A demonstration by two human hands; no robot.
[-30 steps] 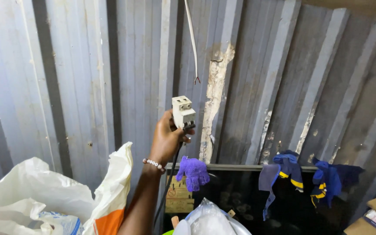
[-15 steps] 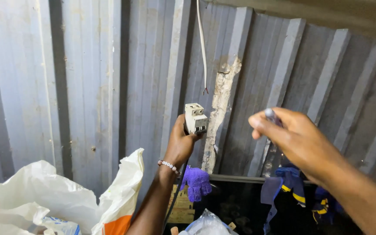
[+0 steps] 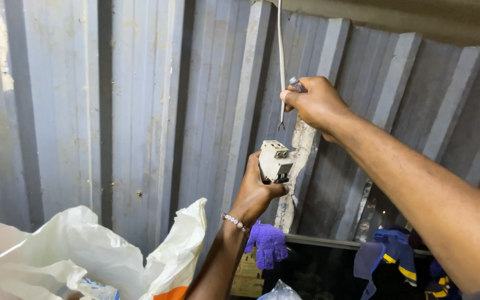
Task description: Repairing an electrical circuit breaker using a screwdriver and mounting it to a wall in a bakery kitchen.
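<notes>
My left hand (image 3: 255,191) holds a small white circuit breaker (image 3: 274,161) up against a pale strip on the corrugated metal wall (image 3: 140,100). A thin white cable (image 3: 280,61) hangs down the wall, its bare end just above the breaker. My right hand (image 3: 315,103) is raised beside the cable, pinching it between thumb and fingers while also gripping a small clear-handled tool (image 3: 297,85) whose tip is hidden. A beaded bracelet (image 3: 234,221) sits on my left wrist.
Large white plastic bags (image 3: 73,261) fill the lower left. A purple glove (image 3: 268,243) and blue cloths with yellow stripes (image 3: 387,258) hang on a dark horizontal rail (image 3: 334,243). A cardboard box (image 3: 248,275) sits below.
My right hand came into view from the right and rose to the hanging cable. My left hand with the breaker shifted slightly right, staying under the cable end.
</notes>
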